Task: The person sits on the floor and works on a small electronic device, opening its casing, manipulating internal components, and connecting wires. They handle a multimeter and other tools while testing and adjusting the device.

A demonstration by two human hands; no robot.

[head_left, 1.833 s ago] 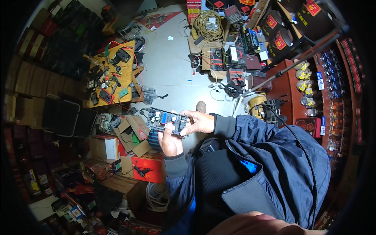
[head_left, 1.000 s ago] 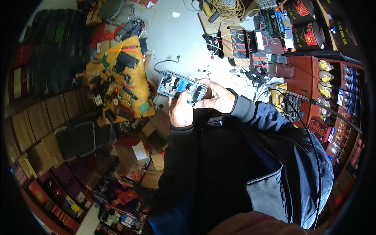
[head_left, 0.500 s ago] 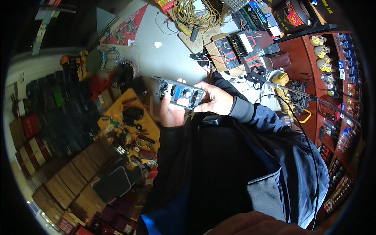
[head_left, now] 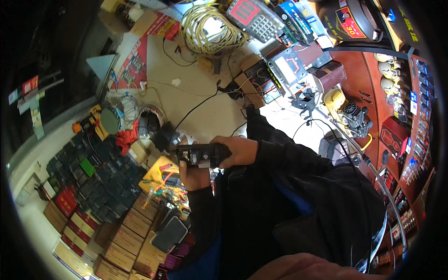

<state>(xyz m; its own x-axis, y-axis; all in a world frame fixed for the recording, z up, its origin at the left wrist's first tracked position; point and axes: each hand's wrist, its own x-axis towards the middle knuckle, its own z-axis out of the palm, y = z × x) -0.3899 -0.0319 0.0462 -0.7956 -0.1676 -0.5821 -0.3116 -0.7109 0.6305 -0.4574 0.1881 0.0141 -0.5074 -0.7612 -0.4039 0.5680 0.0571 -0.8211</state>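
Both of my hands hold a dark, oblong device housing (head_left: 205, 150) in front of my chest, its long side running roughly left to right. Small parts show inside its open face, too small to name. My right hand (head_left: 240, 151) wraps round the right end. At the lower left edge, my left hand (head_left: 195, 177) grips it with the thumb up on the face. Its other fingers are mostly hidden beneath. Below and left of the hands stands a yellow workbench (head_left: 151, 176) strewn with tools, partly covered by my left arm.
Cartons (head_left: 128, 238) and a dark folding stool (head_left: 170, 234) stand at lower left, near many stacked black boxes (head_left: 100, 186). Coiled yellow cable (head_left: 205, 39) lies at the far side. A red-brown cabinet (head_left: 352, 88) lines the right, with a metal pole (head_left: 387, 191) before it.
My hands and the housing have moved nearer my body and slightly left. The housing has turned level and tilted, so its inside shows less. The whole view has shifted and the light on it dimmed.
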